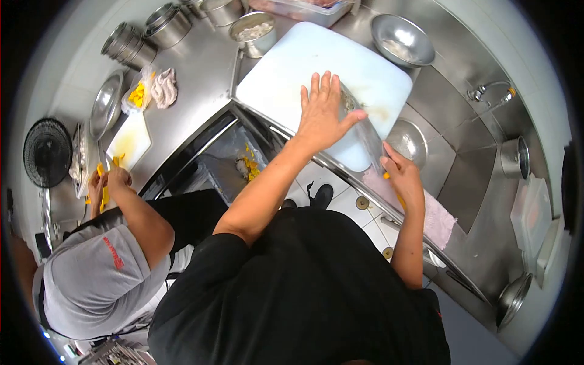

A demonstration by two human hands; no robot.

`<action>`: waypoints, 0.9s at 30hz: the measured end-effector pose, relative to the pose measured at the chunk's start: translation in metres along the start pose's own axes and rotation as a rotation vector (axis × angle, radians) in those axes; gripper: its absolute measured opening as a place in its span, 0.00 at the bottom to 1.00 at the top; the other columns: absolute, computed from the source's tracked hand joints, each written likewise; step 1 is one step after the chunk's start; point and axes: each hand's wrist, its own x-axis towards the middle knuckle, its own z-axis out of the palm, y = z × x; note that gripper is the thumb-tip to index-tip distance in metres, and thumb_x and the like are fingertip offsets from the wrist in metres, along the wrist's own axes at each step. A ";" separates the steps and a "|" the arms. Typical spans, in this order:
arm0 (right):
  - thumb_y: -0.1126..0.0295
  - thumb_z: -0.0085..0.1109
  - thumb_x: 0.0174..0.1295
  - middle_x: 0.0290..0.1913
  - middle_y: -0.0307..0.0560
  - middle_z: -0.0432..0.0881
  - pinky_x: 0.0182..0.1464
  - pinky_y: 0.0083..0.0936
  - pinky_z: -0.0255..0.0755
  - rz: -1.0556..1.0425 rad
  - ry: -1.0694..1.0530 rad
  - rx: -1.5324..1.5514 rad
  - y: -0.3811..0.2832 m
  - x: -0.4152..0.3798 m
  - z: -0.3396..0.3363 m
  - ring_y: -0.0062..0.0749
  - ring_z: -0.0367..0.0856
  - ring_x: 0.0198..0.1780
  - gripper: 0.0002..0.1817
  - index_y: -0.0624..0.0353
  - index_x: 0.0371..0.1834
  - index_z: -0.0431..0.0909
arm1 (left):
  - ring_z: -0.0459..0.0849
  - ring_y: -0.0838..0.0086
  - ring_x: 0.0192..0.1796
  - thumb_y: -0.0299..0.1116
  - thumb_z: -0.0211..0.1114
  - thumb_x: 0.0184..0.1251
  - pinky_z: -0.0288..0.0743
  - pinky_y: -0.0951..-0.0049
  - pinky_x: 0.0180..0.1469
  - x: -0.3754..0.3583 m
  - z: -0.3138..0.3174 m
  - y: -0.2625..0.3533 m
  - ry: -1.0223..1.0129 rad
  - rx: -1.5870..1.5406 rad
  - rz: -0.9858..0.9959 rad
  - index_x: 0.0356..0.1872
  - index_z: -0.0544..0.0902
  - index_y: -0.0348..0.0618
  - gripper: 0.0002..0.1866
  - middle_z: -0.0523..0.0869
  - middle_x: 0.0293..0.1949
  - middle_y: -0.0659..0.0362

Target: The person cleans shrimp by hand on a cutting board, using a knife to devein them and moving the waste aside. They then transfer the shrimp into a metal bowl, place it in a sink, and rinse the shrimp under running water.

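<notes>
A large white cutting board (286, 67) lies across the counter edge and the sink. My left hand (322, 115) is open over the board, palm down with fingers spread, beside the blade. My right hand (403, 176) is closed around the yellow handle of a large knife (368, 139). The wide blade points away over the board. Small dark bits (348, 102) lie by the blade's far end; what they are is too small to tell. Below my right hand a pink cloth (439, 220) hangs over the sink's front edge.
A co-worker (100, 267) at the left cuts something yellow near a small white board (135, 141). Metal bowls (403, 39), a pot of pale pieces (253, 33) and a tray of meat (304, 7) stand beyond the board. A faucet (486, 91) is at the right.
</notes>
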 end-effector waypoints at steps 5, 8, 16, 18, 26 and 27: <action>0.63 0.62 0.70 0.35 0.37 0.83 0.36 0.19 0.70 0.003 -0.141 0.069 -0.021 -0.028 0.018 0.19 0.72 0.32 0.25 0.52 0.70 0.80 | 0.48 0.41 0.84 0.63 0.48 0.80 0.42 0.47 0.83 -0.049 -0.049 -0.066 0.287 -0.413 -0.064 0.80 0.59 0.31 0.45 0.56 0.81 0.35; 0.61 0.63 0.71 0.30 0.33 0.79 0.31 0.18 0.67 0.028 -0.237 0.019 -0.042 -0.047 0.041 0.16 0.68 0.28 0.25 0.51 0.70 0.81 | 0.55 0.47 0.83 0.58 0.44 0.84 0.47 0.57 0.83 -0.106 -0.068 -0.097 0.424 -0.478 -0.208 0.78 0.63 0.30 0.39 0.61 0.79 0.37; 0.56 0.66 0.65 0.31 0.47 0.84 0.30 0.28 0.72 -0.097 -0.625 -0.363 -0.017 -0.023 0.148 0.27 0.77 0.25 0.33 0.62 0.71 0.76 | 0.63 0.51 0.80 0.56 0.44 0.85 0.52 0.61 0.81 -0.277 -0.046 -0.159 0.337 -0.495 -0.655 0.74 0.71 0.33 0.35 0.69 0.76 0.40; 0.61 0.66 0.62 0.32 0.54 0.86 0.30 0.35 0.76 -0.101 -0.713 -0.427 -0.008 -0.001 0.192 0.35 0.81 0.23 0.35 0.66 0.72 0.73 | 0.65 0.51 0.79 0.56 0.45 0.85 0.54 0.61 0.80 -0.300 -0.048 -0.156 0.276 -0.492 -0.738 0.73 0.73 0.34 0.34 0.70 0.75 0.41; 0.71 0.55 0.69 0.53 0.60 0.80 0.50 0.44 0.82 -0.452 -0.534 -0.978 0.066 0.033 0.340 0.53 0.86 0.50 0.15 0.54 0.58 0.80 | 0.75 0.52 0.72 0.55 0.51 0.83 0.67 0.62 0.73 -0.349 -0.067 -0.141 0.054 -0.482 -0.872 0.71 0.76 0.40 0.31 0.76 0.71 0.43; 0.71 0.54 0.70 0.55 0.59 0.78 0.52 0.46 0.82 -0.450 -0.533 -0.975 0.071 0.029 0.342 0.55 0.85 0.53 0.14 0.53 0.56 0.81 | 0.77 0.51 0.70 0.55 0.52 0.82 0.70 0.62 0.71 -0.352 -0.069 -0.140 0.034 -0.496 -0.883 0.71 0.77 0.42 0.30 0.77 0.71 0.43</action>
